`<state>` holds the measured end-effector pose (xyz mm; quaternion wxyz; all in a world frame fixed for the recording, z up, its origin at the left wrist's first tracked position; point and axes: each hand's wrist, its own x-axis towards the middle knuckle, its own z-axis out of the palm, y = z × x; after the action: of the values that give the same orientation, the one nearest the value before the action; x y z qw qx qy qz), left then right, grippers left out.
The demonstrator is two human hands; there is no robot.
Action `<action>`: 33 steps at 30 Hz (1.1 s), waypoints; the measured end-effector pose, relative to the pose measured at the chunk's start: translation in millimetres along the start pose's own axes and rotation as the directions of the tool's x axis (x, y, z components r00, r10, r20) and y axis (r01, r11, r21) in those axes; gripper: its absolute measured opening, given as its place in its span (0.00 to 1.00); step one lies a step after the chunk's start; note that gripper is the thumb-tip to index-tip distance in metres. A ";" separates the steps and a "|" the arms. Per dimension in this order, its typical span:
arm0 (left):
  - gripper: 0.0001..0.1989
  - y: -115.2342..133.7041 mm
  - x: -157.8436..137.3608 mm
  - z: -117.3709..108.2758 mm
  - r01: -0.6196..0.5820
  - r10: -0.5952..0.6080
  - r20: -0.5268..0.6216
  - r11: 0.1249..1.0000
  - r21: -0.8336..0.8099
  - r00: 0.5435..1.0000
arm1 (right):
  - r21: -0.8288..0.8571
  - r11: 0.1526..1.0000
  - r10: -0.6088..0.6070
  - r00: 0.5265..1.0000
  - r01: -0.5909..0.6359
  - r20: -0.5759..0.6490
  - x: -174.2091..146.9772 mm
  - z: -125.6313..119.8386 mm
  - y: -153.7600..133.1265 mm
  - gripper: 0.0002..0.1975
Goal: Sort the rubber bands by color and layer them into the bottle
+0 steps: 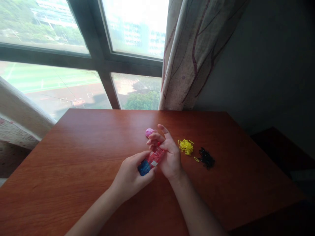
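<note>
My left hand (131,173) is closed around a small clear container (154,163), thumb below and fingers above. Inside it are small rubber bands, blue (144,168) at the near end and red toward the far end. My right hand (169,157) is cupped at the container's far end, palm turned toward it, fingers apart and loosely bent. A bit of red shows by its fingers; whether it rests on them I cannot tell. Just beyond the fingertips, a pink rounded cap (150,132) lies on the table, partly hidden.
Right of my hands, a pile of yellow rubber bands (186,147) and a pile of black rubber bands (206,158) lie on the brown wooden table (86,157). One yellow band (196,159) sits between them. Behind the table are a window (137,65) and a curtain (187,59).
</note>
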<state>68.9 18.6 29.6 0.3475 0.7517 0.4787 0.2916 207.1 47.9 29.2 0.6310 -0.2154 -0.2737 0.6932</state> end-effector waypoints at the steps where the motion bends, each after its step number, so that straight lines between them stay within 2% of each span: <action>1: 0.10 -0.1 0.1 -0.1 -0.009 0.009 -0.006 1.000 0.003 1.000 | 0.010 1.000 0.002 1.000 -0.002 0.017 0.5 -1.0 0.5 0.29; 6: 0.08 -1.7 0.0 1.8 -0.038 0.039 -0.023 0.998 0.042 0.999 | 0.019 0.999 0.040 0.998 -0.041 0.048 2.2 -4.1 2.5 0.25; 15: 0.08 0.7 0.9 2.1 0.003 -0.004 0.008 1.000 0.017 1.000 | 0.100 0.995 0.014 1.000 -0.012 -0.021 2.7 -2.8 -0.8 0.22; 21: 0.09 1.0 -0.2 2.4 0.015 -0.015 0.008 1.000 0.022 1.000 | 0.100 0.995 -0.005 0.997 0.012 -0.072 1.8 0.5 -4.3 0.11; 26: 0.10 1.0 -0.2 2.1 0.014 -0.014 0.012 1.000 0.027 1.000 | 0.034 0.999 -0.038 0.991 0.042 -0.127 2.3 0.0 -6.6 0.14; 33: 0.13 -0.6 0.0 1.9 0.016 -0.016 -0.036 1.000 -0.002 0.999 | -0.025 0.998 -0.055 0.998 0.054 -0.041 2.9 -1.8 -3.4 0.23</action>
<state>70.0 18.4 27.9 0.3421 0.7422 0.4904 0.3027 210.6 51.1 30.2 0.6525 -0.2302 -0.2745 0.6678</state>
